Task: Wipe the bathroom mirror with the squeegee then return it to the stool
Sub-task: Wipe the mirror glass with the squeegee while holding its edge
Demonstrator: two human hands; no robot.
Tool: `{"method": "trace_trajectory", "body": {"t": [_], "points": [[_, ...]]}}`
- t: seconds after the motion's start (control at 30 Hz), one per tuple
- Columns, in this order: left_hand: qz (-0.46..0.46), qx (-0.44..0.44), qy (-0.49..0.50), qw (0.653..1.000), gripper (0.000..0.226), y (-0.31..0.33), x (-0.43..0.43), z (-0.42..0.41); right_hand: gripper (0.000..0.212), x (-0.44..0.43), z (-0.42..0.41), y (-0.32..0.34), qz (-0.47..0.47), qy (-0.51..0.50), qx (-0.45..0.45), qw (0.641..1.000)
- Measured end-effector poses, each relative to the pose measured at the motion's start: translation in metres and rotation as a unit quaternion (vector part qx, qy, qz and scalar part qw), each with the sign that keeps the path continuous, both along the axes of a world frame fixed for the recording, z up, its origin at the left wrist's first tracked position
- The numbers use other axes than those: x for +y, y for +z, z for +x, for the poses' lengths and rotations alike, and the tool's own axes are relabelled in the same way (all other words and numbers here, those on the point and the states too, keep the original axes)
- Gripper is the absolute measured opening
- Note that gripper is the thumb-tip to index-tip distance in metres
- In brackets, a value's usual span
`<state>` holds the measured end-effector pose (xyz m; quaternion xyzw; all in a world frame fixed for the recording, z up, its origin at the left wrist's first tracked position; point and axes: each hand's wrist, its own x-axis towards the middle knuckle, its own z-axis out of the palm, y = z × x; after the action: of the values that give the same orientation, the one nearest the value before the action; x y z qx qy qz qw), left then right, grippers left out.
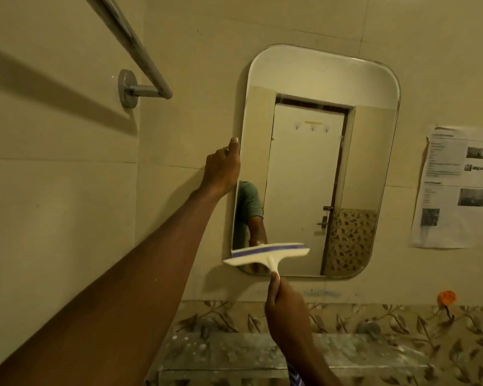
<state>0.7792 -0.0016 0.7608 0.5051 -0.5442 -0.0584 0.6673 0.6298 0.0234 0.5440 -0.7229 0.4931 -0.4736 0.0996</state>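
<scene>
A rounded rectangular mirror (315,162) hangs on the tiled wall and reflects a white door. My left hand (222,169) grips the mirror's left edge about halfway up, thumb on the rim. My right hand (286,310) is closed around the handle of a white squeegee (265,254) with a blue blade strip. The squeegee head lies roughly level across the mirror's lower left corner, at or very near the glass. No stool is in view.
A chrome towel bar (140,59) juts from the left wall above my left arm. A printed paper sheet (455,188) is stuck right of the mirror. An orange hook (446,298) sits lower right. A speckled stone shelf (234,355) runs below the mirror.
</scene>
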Motion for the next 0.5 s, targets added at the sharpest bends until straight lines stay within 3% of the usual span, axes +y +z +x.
{"method": "trace_trajectory", "body": {"t": [0.13, 0.27, 0.33, 0.5], "points": [[-0.002, -0.020, 0.020, 1.000, 0.051, -0.009, 0.002, -0.001, 0.041, 0.004, -0.004, 0.011, -0.010, 0.015, -0.012, 1.000], [-0.004, -0.027, 0.024, 0.999, 0.062, -0.010, 0.000, 0.001, 0.038, -0.002, -0.003, 0.072, -0.077, 0.038, -0.080, 0.993], [-0.007, -0.041, 0.034, 0.999, 0.063, -0.010, -0.001, 0.001, 0.035, -0.006, -0.002, 0.089, -0.104, 0.034, -0.067, 0.992], [-0.012, -0.058, 0.047, 0.997, 0.057, -0.012, -0.007, 0.003, 0.042, -0.015, -0.005, 0.021, -0.045, 0.026, -0.011, 0.999]]}}
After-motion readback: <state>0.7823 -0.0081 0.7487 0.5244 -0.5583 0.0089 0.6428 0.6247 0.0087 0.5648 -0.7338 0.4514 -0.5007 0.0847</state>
